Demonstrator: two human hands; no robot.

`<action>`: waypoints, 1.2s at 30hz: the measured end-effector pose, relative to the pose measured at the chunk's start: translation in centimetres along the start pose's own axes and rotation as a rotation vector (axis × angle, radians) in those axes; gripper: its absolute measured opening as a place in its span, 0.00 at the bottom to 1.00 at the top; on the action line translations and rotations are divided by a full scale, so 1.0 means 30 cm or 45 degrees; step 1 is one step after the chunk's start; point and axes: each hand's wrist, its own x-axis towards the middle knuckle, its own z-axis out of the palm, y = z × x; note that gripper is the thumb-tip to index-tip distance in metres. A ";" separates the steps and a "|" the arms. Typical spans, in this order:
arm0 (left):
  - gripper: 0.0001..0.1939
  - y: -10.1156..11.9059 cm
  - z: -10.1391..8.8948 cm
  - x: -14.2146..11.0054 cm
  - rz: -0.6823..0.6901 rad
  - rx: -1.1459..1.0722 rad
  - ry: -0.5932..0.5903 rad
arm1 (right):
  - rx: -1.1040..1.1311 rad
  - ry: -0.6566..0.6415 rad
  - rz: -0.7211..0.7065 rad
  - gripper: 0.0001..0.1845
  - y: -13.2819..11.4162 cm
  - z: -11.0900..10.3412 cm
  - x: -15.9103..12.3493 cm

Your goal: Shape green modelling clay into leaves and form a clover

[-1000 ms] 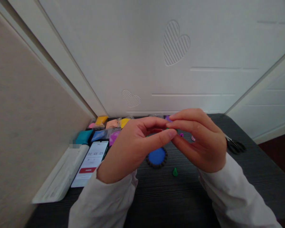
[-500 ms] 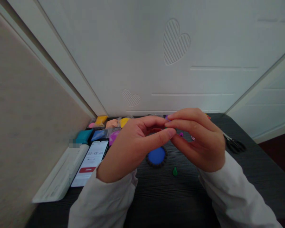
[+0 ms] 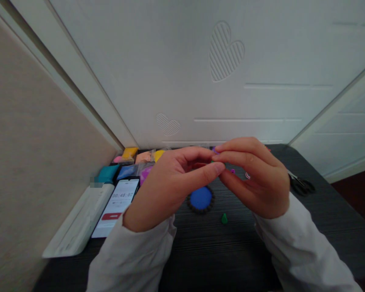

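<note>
The blue disc [image 3: 200, 197] lies flat on the table [image 3: 200, 251], and its dark beaded rim [image 3: 200, 211] looks complete along the visible part; the far edge runs close under the fingers and cannot be fully checked. Just past the disc, the left hand [image 3: 170, 182] and right hand [image 3: 258, 178] meet at their fingertips, pinching a green bit [image 3: 212, 161] between them. Only a sliver shows, so how finished its shape is cannot be told; it appears to be still in the making. A green cone [image 3: 224, 219], seemingly already formed, sits to the near right of the disc, apart from it. No green piece can be seen on the disc's blue face. Beyond the disc to the right is a small magenta bit [image 3: 232, 171], partly screened by the right hand. Scissors [image 3: 302, 186] rest well to the disc's right, untouched.
</note>
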 end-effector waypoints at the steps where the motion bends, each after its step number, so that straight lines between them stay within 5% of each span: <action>1: 0.08 0.001 0.000 0.000 -0.001 0.001 0.004 | -0.002 0.000 0.001 0.13 0.000 0.000 0.001; 36: 0.07 -0.003 0.001 0.000 0.016 0.020 -0.012 | 0.027 -0.021 0.000 0.13 -0.005 0.001 0.002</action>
